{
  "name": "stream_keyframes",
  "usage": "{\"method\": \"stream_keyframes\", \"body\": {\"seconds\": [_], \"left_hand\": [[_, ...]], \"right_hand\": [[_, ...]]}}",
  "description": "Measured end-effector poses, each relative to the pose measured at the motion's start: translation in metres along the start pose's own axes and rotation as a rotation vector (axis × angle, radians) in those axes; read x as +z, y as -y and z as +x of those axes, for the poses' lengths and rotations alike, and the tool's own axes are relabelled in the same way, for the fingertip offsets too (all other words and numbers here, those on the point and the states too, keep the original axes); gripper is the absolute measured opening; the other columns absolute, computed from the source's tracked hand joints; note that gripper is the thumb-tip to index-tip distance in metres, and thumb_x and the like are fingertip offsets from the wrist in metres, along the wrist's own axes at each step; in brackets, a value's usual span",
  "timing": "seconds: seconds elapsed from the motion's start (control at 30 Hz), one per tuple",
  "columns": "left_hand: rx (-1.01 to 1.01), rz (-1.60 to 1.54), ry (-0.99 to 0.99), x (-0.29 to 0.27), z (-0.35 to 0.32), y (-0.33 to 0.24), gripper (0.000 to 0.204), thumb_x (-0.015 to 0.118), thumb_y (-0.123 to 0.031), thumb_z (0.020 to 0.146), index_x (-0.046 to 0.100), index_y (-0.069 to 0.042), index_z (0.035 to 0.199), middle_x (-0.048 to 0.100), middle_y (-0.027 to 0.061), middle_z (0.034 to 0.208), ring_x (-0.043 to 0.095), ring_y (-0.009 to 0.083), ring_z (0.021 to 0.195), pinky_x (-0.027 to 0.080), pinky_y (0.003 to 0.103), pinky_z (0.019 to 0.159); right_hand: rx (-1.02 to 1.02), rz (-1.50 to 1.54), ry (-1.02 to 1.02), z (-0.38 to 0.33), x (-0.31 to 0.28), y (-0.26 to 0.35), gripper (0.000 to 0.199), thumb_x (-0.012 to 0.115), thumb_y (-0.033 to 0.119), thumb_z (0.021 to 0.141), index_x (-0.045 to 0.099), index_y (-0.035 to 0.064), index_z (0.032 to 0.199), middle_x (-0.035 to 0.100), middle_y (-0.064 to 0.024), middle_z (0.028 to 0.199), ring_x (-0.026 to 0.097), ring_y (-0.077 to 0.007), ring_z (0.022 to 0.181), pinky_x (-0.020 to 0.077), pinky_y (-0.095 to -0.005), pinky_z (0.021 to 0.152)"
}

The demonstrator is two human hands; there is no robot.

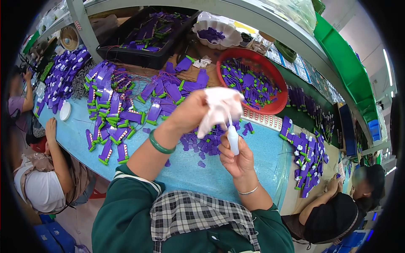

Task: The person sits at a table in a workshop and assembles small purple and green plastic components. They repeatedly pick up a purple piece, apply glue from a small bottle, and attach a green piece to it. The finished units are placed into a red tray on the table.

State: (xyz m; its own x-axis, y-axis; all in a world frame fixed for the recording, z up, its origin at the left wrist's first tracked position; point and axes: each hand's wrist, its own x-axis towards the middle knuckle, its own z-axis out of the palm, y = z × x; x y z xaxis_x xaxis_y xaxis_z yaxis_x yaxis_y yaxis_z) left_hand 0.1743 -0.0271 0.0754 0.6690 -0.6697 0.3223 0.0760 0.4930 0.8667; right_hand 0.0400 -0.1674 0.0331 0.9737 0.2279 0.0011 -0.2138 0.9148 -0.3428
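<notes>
My left hand [192, 109], with a green bangle at its wrist, is closed on a crumpled white cloth [217, 103] above the middle of the table. Just below and to the right, my right hand [239, 162] grips a small white squeeze bottle [233, 141] upright. The bottle's thin nozzle points up against the cloth, and its tip is hidden there. Under both hands lie many small purple pieces [202, 147]. Purple parts with green ends and striped strips [114, 109] are heaped to the left of my left arm.
A red basin [283, 95] of purple and green parts stands beyond my right hand. Behind are a black tray [139, 57] and a scalloped white bowl [225, 36]. More parts [310, 158] lie at right. Co-workers sit left [42, 181] and right [333, 215]. A shelf beam [236, 9] crosses overhead.
</notes>
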Motion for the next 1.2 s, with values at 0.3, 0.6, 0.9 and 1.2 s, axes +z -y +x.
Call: {"method": "stream_keyframes", "body": {"seconds": [0.3,0.6,0.9,1.2], "left_hand": [[0.148,-0.371,-0.235,-0.008,-0.003,-0.012,0.018,0.051,-0.01,0.093,0.061,0.0,0.105,0.067,0.0142,0.096,0.065,0.0139,0.068,0.054,0.023,0.055],[-0.142,-0.323,-0.028,0.011,-0.011,0.02,0.017,0.061,-0.01,0.089,0.064,-0.003,0.105,0.068,0.0074,0.09,0.066,0.012,0.076,0.055,0.024,0.06],[0.068,-0.361,-0.081,-0.021,-0.008,-0.024,0.021,0.055,-0.012,0.091,0.061,-0.001,0.108,0.067,0.0107,0.098,0.066,0.0153,0.08,0.056,0.027,0.066],[0.005,-0.238,-0.111,0.009,-0.01,0.001,0.016,0.055,-0.007,0.091,0.061,-0.003,0.106,0.065,0.0055,0.093,0.063,0.0125,0.079,0.051,0.024,0.069]], "right_hand": [[0.085,0.162,0.074,-0.002,-0.008,-0.01,0.037,0.061,0.024,0.092,0.048,-0.0005,0.117,0.049,-0.0079,0.087,0.047,-0.0117,0.064,0.041,-0.0206,0.048],[0.048,0.185,-0.026,0.0,-0.008,-0.006,0.037,0.058,0.026,0.094,0.05,-0.0007,0.119,0.047,-0.0076,0.088,0.046,-0.0108,0.065,0.0418,-0.0195,0.049],[0.068,0.103,0.05,0.0,-0.007,-0.009,0.033,0.058,0.026,0.094,0.051,0.0006,0.114,0.044,-0.0054,0.084,0.045,-0.0109,0.064,0.041,-0.021,0.05],[0.061,0.075,0.059,0.0,-0.012,-0.01,0.033,0.06,0.029,0.092,0.052,0.0033,0.112,0.044,-0.0028,0.083,0.042,-0.0112,0.067,0.0381,-0.0212,0.054]]}}
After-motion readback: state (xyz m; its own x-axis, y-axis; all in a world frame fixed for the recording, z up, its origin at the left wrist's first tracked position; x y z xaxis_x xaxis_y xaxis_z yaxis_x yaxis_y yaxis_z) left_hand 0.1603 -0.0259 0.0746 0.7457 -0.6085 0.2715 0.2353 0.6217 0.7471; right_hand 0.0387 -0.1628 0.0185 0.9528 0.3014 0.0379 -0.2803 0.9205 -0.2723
